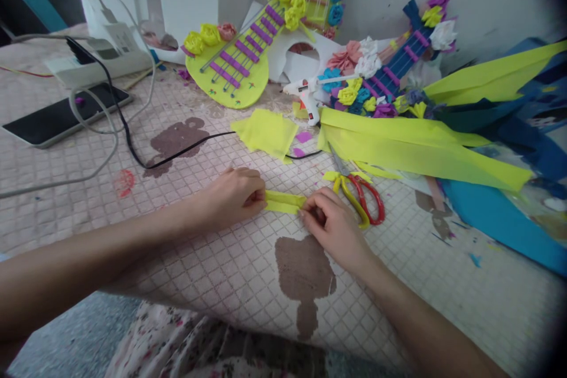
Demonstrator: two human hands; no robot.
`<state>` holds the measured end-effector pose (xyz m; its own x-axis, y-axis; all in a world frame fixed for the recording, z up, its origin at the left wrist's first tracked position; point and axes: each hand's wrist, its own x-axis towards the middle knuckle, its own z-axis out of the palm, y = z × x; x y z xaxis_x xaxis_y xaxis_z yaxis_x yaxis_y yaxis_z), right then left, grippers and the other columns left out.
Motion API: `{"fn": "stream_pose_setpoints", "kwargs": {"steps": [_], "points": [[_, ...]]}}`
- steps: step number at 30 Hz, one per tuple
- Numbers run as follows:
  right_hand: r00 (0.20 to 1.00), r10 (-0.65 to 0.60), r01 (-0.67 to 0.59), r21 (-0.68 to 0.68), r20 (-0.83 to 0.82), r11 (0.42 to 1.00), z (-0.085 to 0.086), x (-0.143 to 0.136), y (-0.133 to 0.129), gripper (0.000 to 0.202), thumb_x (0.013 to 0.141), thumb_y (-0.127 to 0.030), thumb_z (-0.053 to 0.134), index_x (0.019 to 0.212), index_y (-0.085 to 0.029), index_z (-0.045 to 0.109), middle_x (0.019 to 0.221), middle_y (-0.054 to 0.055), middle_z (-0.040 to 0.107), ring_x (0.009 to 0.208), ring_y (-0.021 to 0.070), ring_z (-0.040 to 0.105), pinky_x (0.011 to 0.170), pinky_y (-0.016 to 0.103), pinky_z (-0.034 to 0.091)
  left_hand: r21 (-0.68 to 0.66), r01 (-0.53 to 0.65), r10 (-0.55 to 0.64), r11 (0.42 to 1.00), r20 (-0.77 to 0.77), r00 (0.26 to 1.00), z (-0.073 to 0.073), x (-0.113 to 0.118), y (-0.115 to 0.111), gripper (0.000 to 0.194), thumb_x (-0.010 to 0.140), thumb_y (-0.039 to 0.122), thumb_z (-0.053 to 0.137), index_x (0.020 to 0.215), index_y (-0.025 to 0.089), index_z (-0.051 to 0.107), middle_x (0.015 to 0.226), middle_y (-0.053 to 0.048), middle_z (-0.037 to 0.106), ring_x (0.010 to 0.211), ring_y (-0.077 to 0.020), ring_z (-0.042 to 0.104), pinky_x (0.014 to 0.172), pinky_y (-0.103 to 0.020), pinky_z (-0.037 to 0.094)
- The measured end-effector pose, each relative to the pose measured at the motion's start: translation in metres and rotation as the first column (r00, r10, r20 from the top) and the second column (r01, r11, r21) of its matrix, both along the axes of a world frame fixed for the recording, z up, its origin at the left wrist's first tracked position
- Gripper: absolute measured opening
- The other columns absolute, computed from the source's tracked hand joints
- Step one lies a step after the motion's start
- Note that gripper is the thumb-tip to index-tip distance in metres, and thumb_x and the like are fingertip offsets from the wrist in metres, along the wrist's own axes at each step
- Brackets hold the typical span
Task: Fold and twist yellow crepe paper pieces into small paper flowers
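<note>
A narrow folded strip of yellow crepe paper [283, 201] stretches between my two hands, low over the tablecloth. Its left end is pinched in the closed fingers of my left hand [237, 196]. Thumb and fingertips of my right hand [333, 223] grip the other end. Just beyond my right hand lie scissors [359, 198] with one red and one yellow handle, blades pointing away. A loose yellow paper piece [266, 132] rests behind the strip, and long yellow paper sheets [411, 144] spread to the right.
A white glue gun [309, 97] and its black cord [177, 152] lie behind my hands. Decorated paper guitars [239, 74] lean at the back. Left are a phone [66, 112] and a power strip [104, 50]. Blue paper [500, 212] covers the right side.
</note>
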<state>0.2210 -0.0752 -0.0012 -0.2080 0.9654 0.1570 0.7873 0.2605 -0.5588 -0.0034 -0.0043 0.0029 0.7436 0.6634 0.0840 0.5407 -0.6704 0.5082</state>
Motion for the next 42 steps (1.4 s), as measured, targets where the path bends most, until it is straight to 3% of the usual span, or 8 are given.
{"fn": "stream_pose_setpoints", "kwargs": {"steps": [25, 42], "points": [[0.998, -0.048, 0.047, 0.036, 0.044, 0.998, -0.0044, -0.0047, 0.0017, 0.012, 0.079, -0.015, 0.055, 0.072, -0.020, 0.047, 0.077, 0.001, 0.051, 0.064, 0.0130, 0.049, 0.057, 0.027, 0.037, -0.001, -0.047, 0.047, 0.999, -0.042, 0.998, 0.0011, 0.0029, -0.0006, 0.012, 0.076, 0.017, 0.052, 0.065, 0.014, 0.053, 0.067, -0.002, 0.056, 0.062, -0.0111, 0.048, 0.060, -0.024, 0.036], [0.998, -0.042, 0.041, 0.028, 0.046, 0.999, -0.0054, -0.0039, 0.0023, 0.011, 0.079, -0.016, 0.055, 0.071, -0.020, 0.048, 0.076, 0.000, 0.051, 0.064, 0.0130, 0.048, 0.057, 0.028, 0.037, 0.017, -0.015, 0.016, 1.000, -0.045, 0.999, 0.0032, 0.0025, -0.0003, 0.014, 0.078, 0.016, 0.050, 0.064, 0.014, 0.051, 0.069, -0.002, 0.056, 0.064, -0.0114, 0.048, 0.063, -0.025, 0.036]]}}
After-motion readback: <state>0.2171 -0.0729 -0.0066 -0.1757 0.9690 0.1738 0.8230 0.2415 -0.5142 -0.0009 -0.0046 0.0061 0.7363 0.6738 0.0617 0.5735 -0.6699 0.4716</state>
